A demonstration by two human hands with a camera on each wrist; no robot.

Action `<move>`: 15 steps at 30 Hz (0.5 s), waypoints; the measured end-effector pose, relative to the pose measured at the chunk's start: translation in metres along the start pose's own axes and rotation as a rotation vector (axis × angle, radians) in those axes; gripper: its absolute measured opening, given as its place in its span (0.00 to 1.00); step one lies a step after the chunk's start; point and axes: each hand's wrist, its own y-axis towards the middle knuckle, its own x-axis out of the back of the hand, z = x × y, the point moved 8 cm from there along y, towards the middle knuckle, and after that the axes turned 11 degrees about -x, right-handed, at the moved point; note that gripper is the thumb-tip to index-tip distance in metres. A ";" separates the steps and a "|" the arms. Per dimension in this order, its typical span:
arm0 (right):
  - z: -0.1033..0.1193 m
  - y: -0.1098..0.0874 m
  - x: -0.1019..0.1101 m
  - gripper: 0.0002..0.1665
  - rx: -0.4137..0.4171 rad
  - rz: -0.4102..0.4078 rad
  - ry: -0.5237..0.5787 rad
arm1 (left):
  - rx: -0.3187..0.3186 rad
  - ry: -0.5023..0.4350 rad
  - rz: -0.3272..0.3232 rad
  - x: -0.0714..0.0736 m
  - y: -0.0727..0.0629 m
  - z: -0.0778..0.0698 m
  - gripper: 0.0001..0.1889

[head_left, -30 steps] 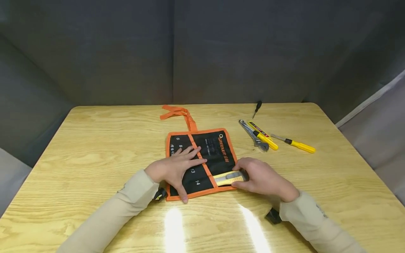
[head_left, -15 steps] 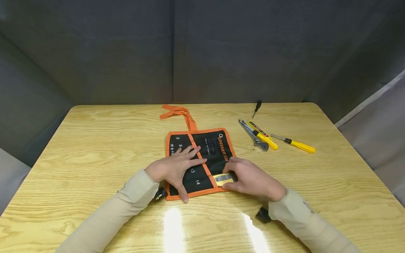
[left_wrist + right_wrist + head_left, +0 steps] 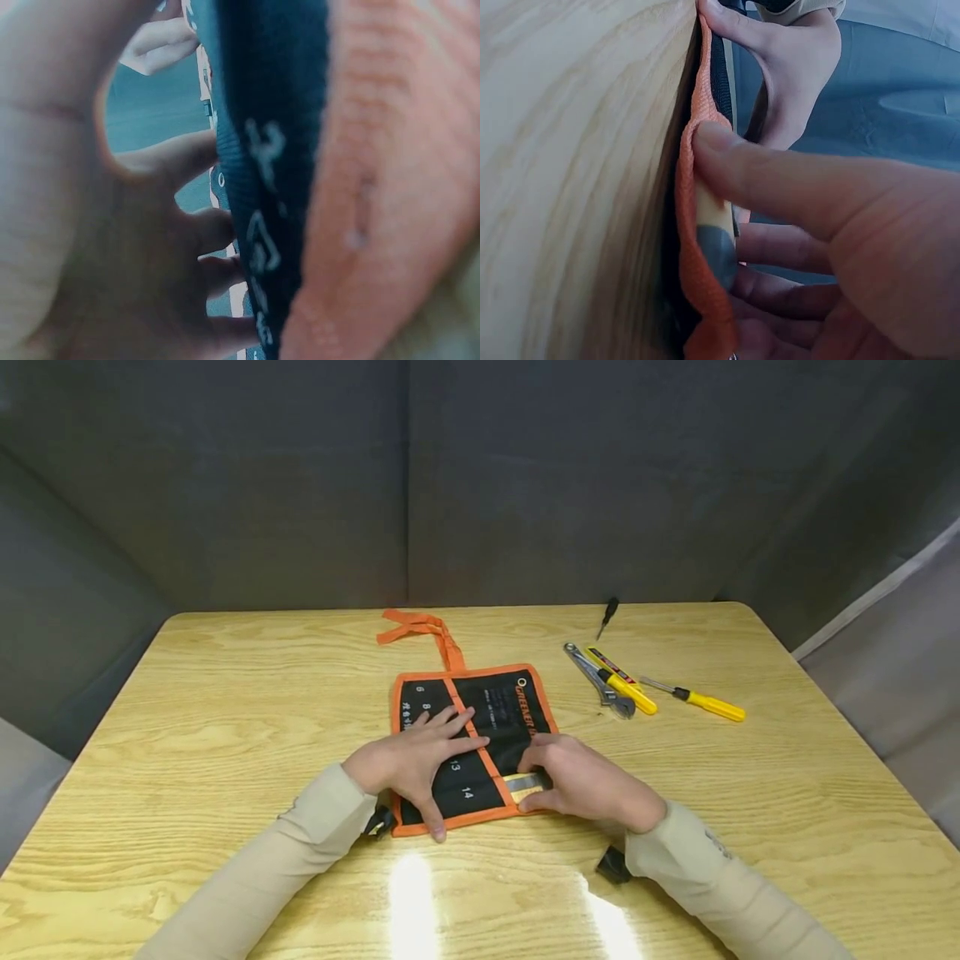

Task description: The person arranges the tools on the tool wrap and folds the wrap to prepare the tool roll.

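A black tool pouch [image 3: 501, 718] with orange edging and printed numbers lies flat on the table. My left hand [image 3: 416, 764] rests on its left half, fingers spread and straight over the pockets. At the lower right of the pouch, my right hand [image 3: 588, 781] pinches a yellow utility knife [image 3: 525, 785] with a grey slider between thumb and fingers. The knife's front end is hidden inside a pocket beyond the orange band. In the right wrist view, the thumb presses at the orange edge beside the knife's yellow body [image 3: 711, 210], with its grey end nearer the camera.
An orange tie strap [image 3: 420, 628] trails off the pouch's far edge. To the right lie an adjustable wrench [image 3: 621, 706], a yellow screwdriver [image 3: 633, 695] across it, a yellow-and-black strip [image 3: 606, 662], another yellow screwdriver [image 3: 716, 706] and a small black screwdriver [image 3: 611, 610].
My right hand has moved left, sliding the utility knife deeper into the pocket, so less of its yellow body shows. The left hand has stayed in place on the pouch.
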 end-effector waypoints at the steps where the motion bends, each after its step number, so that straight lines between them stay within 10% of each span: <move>1: -0.001 0.000 0.000 0.16 -0.004 0.004 0.006 | -0.004 -0.002 -0.002 0.000 0.000 0.000 0.65; 15: -0.032 -0.002 0.019 0.14 -0.038 -0.044 0.053 | -0.041 -0.033 -0.018 -0.001 -0.002 -0.002 0.65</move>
